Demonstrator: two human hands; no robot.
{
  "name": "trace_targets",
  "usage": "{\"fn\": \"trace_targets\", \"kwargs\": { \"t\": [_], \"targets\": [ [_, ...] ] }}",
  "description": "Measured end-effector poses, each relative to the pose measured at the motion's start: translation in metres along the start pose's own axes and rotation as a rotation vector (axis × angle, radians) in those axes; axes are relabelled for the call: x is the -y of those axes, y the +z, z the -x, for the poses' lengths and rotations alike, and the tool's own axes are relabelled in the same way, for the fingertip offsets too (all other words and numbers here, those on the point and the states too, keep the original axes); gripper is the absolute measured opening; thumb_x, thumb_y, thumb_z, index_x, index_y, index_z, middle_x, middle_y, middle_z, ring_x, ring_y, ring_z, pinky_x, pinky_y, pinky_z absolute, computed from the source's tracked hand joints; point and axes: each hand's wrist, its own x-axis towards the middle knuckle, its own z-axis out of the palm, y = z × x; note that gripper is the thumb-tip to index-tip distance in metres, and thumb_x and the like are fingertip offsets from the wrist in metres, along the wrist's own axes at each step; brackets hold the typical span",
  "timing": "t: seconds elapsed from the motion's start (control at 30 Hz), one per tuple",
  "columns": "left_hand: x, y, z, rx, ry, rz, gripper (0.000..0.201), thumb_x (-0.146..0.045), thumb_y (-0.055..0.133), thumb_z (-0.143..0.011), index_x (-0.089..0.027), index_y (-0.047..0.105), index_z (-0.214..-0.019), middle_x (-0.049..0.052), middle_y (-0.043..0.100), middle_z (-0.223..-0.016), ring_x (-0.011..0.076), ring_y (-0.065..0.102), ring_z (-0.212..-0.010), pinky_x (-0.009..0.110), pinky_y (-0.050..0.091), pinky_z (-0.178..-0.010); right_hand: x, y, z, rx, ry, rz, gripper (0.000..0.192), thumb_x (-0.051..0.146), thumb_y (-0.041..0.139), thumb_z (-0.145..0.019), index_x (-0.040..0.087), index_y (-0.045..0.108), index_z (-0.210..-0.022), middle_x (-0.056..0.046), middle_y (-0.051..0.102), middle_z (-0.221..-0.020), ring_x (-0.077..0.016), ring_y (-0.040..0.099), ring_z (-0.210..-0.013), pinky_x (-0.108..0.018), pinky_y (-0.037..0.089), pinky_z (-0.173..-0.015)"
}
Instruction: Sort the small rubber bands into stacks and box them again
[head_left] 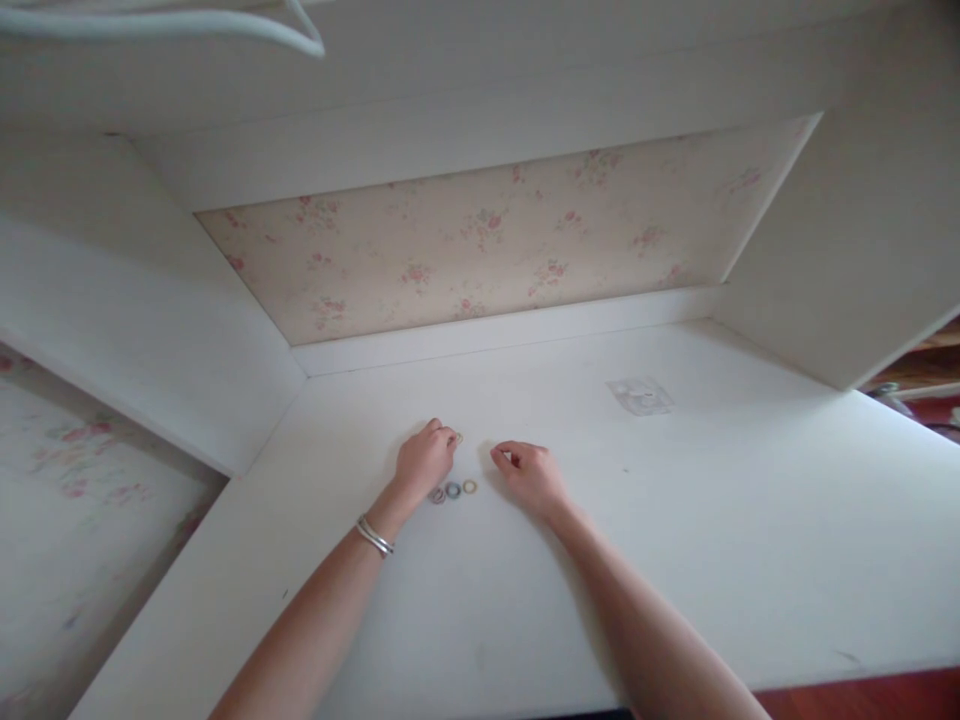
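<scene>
Three small rings lie in a row on the white desk top (675,520): a grey ring (438,495), a blue-grey ring (453,490) and a yellow ring (469,487). My left hand (424,460) rests just above them, fingers curled around another small yellowish ring (458,438) at its fingertips. A silver bracelet (374,536) sits on that wrist. My right hand (529,473) lies on the desk to the right of the rings, fingers loosely curled, thumb and forefinger close together; nothing shows in it.
The desk sits in a white alcove with a flowered back panel (487,240) and white side walls. A small clear plastic bag (640,395) lies at the back right. A white cord (225,25) hangs at the top left.
</scene>
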Motion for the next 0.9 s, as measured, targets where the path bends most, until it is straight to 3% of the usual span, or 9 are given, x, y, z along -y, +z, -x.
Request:
{"fn": "trace_targets", "kwargs": {
  "t": [0.2,0.33,0.7,0.9],
  "targets": [
    [-0.001,0.0,-0.003,0.058,0.009,0.0,0.023,-0.029,0.042,-0.09,-0.023,0.063,-0.092,0.004,0.057,-0.101,0.0153,0.06,-0.086,0.025,0.041,-0.072,0.002,0.001,0.0,-0.001,0.007,0.003,0.03,0.039,0.044,-0.086,0.024,0.07,-0.084,0.0,0.065,-0.066,-0.0111,0.052,-0.057,-0.022,0.032,-0.055],
    [-0.002,-0.004,0.0,0.026,0.019,0.071,0.023,-0.028,0.041,-0.091,-0.022,0.063,-0.093,0.005,0.058,-0.101,0.0152,0.059,-0.09,0.025,0.041,-0.076,0.003,-0.001,0.0,-0.013,-0.001,0.013,0.03,0.038,0.044,-0.086,0.023,0.07,-0.084,-0.001,0.066,-0.068,-0.0111,0.053,-0.057,-0.022,0.033,-0.056],
    [-0.009,-0.015,0.046,0.07,0.219,0.212,0.023,-0.028,0.044,-0.089,-0.025,0.067,-0.088,0.002,0.062,-0.093,0.0155,0.06,-0.082,0.026,0.041,-0.073,0.0,0.003,-0.001,-0.015,-0.016,0.02,0.031,0.036,0.042,-0.086,0.022,0.07,-0.084,-0.001,0.065,-0.066,-0.0111,0.053,-0.057,-0.021,0.033,-0.056],
    [-0.011,-0.018,0.049,0.108,0.226,0.215,0.024,-0.026,0.045,-0.088,-0.025,0.069,-0.086,0.002,0.063,-0.089,0.0169,0.061,-0.08,0.027,0.042,-0.073,-0.002,0.004,-0.001,0.001,-0.025,0.028,0.032,0.036,0.042,-0.086,0.022,0.07,-0.084,-0.001,0.066,-0.068,-0.0109,0.053,-0.058,-0.022,0.033,-0.056]
  ]
}}
